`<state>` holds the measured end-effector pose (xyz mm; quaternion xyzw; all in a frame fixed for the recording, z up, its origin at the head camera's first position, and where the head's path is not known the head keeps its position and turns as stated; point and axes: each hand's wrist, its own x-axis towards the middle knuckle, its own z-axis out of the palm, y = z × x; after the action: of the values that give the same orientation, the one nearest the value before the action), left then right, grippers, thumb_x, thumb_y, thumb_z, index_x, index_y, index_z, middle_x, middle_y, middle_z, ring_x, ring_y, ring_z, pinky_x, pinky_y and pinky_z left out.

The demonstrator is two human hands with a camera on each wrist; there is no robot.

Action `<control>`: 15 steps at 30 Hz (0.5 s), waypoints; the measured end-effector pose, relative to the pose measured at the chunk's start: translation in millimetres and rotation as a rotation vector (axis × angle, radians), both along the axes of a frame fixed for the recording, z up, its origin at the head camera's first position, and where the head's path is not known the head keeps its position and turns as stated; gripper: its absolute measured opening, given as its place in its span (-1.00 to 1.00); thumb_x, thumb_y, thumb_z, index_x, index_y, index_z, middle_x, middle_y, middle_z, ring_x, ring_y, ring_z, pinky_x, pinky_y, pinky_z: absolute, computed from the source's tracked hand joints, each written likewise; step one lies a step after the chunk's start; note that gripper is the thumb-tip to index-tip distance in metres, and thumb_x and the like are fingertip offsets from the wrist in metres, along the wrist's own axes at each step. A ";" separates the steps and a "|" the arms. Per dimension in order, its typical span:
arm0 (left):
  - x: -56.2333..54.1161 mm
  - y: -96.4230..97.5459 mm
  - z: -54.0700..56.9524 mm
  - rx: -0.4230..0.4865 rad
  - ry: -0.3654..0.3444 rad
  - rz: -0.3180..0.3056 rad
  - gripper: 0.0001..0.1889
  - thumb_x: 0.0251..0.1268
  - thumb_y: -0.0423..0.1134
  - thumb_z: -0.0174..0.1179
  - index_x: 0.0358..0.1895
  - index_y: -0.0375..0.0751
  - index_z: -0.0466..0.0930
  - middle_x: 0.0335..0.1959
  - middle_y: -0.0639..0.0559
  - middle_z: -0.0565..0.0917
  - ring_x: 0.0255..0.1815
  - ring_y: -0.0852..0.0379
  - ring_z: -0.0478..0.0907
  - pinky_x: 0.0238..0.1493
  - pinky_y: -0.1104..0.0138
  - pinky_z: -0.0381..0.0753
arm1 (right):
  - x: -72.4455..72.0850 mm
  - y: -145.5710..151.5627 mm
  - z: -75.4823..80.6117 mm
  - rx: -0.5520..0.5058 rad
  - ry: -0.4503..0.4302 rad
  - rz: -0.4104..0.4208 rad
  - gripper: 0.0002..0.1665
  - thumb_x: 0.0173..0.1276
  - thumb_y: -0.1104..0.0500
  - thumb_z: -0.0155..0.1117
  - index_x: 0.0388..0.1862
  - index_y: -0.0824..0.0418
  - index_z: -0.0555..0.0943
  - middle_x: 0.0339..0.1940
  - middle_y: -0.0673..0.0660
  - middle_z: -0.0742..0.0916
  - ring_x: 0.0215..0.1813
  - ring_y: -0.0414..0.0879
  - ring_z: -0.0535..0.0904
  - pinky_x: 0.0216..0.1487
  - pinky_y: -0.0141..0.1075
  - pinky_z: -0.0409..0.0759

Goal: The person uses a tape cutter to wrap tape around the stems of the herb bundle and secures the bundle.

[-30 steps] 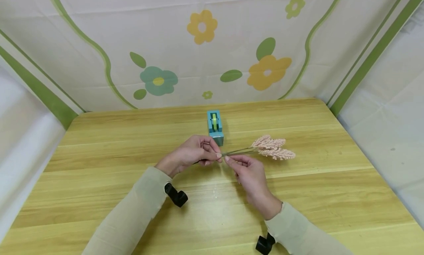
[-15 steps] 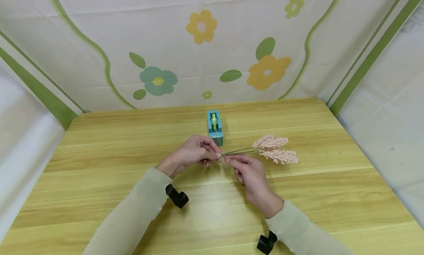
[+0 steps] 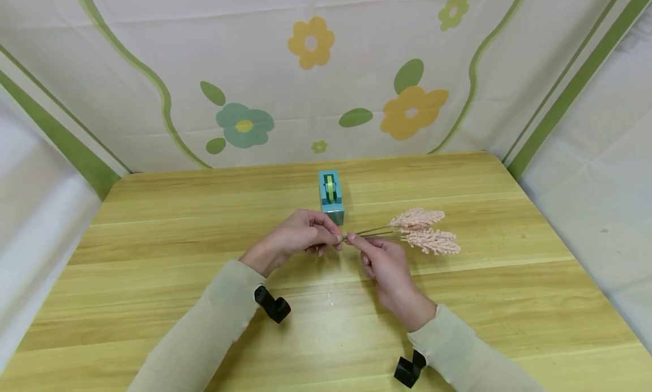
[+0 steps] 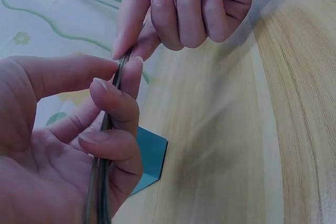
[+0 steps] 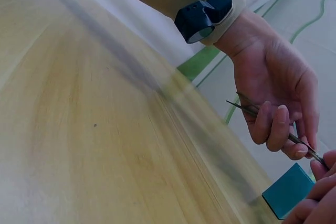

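Note:
Several thin dark green stems (image 4: 100, 177) run through my left hand (image 3: 303, 233), whose thumb and fingers curl around them. Pale pink artificial flower sprays (image 3: 430, 239) top these stems and point to the right in the head view. My right hand (image 3: 389, 270) pinches the stems between thumb and index finger, right beside the left fingertips. Its other fingers are loosely curled, as the left wrist view shows. Cut stem ends (image 5: 236, 103) stick out past the left hand in the right wrist view. A blue tape dispenser (image 3: 332, 202) with a yellow-green roll stands just beyond the left fingers.
The hands are over a wooden table (image 3: 168, 290). A white cloth with printed flowers (image 3: 311, 86) hangs behind its far edge, and white cloth flanks both sides. Black wrist cameras (image 3: 272, 305) are worn at both sleeves.
The flower sprays have shifted slightly to the right and spread a little. My right thumb has moved up onto the stems. The left hand has stayed almost still, and the tape dispenser has not moved.

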<state>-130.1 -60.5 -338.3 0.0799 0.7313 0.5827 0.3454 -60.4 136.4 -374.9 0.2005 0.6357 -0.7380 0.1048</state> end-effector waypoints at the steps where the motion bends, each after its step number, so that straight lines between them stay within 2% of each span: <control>1: 0.3 0.2 0.4 -0.003 0.003 -0.004 -0.89 0.54 -0.26 0.29 -0.09 -0.23 0.70 -0.14 -0.21 0.86 -0.48 0.15 0.50 -0.34 0.30 0.42 | -0.1 0.1 -0.1 -0.001 -0.003 0.000 -0.68 0.45 0.02 0.53 -0.09 0.28 0.84 -0.74 -0.12 0.42 -0.69 -0.25 0.15 -0.55 -0.40 0.15; 5: 0.9 0.9 1.9 -0.018 0.015 -0.014 -0.86 0.62 -0.24 0.20 -0.09 -0.25 0.66 -0.16 -0.21 0.86 -0.48 0.15 0.49 -0.33 0.32 0.42 | -0.3 0.4 -0.6 -0.002 -0.010 -0.001 -0.69 0.46 0.02 0.53 -0.08 0.26 0.84 -0.71 -0.12 0.44 -0.68 -0.25 0.15 -0.56 -0.41 0.15; 11: 0.9 1.8 2.1 -0.063 0.003 0.004 -0.77 0.67 -0.13 0.19 -0.12 -0.23 0.67 -0.12 -0.26 0.86 -0.54 0.18 0.50 -0.36 0.33 0.46 | -0.7 0.1 -2.0 -0.009 -0.016 0.008 -0.70 0.47 0.03 0.52 -0.06 0.25 0.84 -0.68 -0.11 0.48 -0.67 -0.26 0.18 -0.55 -0.41 0.17; 15: 0.9 1.5 1.6 -0.071 0.012 -0.018 -0.76 0.67 -0.19 0.18 -0.08 -0.31 0.71 -0.15 -0.25 0.85 -0.53 0.19 0.49 -0.36 0.33 0.46 | -0.8 0.3 -2.6 -0.013 -0.009 0.005 -0.70 0.46 0.04 0.52 -0.07 0.26 0.83 -0.70 -0.11 0.46 -0.67 -0.25 0.17 -0.55 -0.41 0.16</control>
<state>-129.2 -59.1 -336.6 0.0774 0.7529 0.5527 0.3488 -61.3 136.7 -377.6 0.2014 0.6309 -0.7410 0.1107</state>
